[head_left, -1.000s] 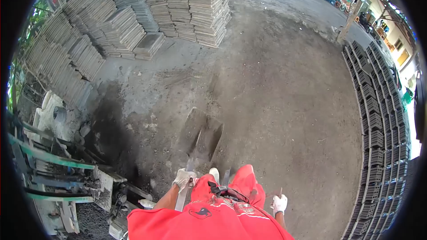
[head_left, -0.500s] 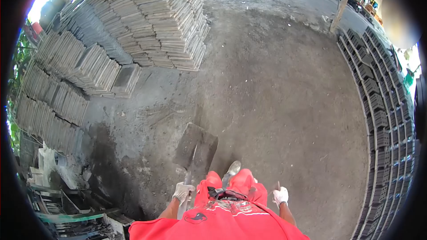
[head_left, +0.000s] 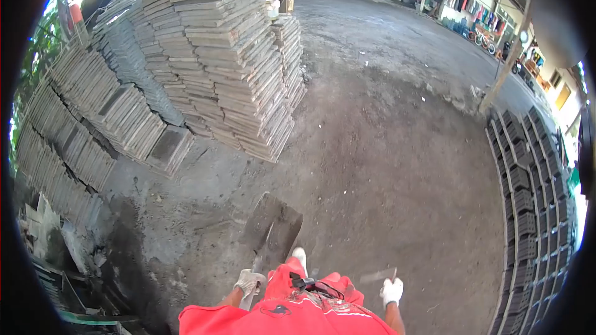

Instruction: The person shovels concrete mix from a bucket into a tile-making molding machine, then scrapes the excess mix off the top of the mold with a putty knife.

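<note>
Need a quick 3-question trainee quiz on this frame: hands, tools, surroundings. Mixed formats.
1. True or false: the left hand grips the shovel handle.
2. The right hand holds: A) a small flat tool B) a bucket C) nothing.
3. What lines the floor at the right edge?

Key: 1 true. 2 A. 3 Rows of dark hollow blocks; stacked boards stand at the left.

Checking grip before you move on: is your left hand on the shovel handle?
Touching. The head view shows the gloved left hand wrapped around the shovel handle, no gap visible.
</note>
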